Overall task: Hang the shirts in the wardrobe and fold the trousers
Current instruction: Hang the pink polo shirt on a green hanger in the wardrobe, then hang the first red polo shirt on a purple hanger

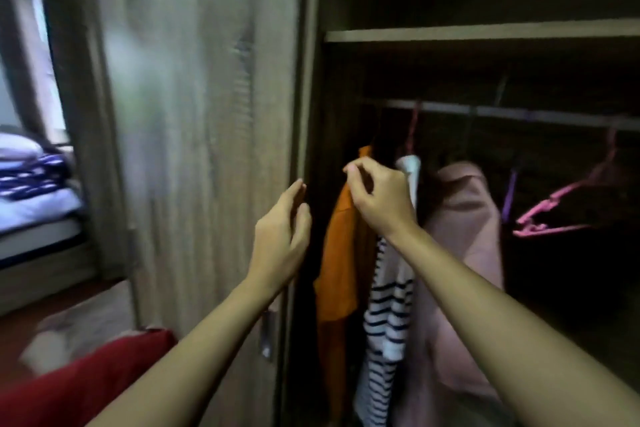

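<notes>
Inside the open wardrobe an orange shirt (337,263), a white shirt with dark stripes (389,315) and a pale pink garment (464,253) hang from the rail (519,113). My right hand (377,198) is up at the orange shirt's shoulder, its fingers pinched on the fabric near the collar. Just left of it, my left hand (282,236) hovers by the edge of the wardrobe door (207,135), fingers loosely apart and holding nothing.
An empty pink hanger (568,204) hangs on the rail at the right, with a purple one (509,198) beside it. A shelf (485,32) runs above the rail. A bed with folded bedding (34,184) lies at the far left. Red cloth (86,385) shows at the bottom left.
</notes>
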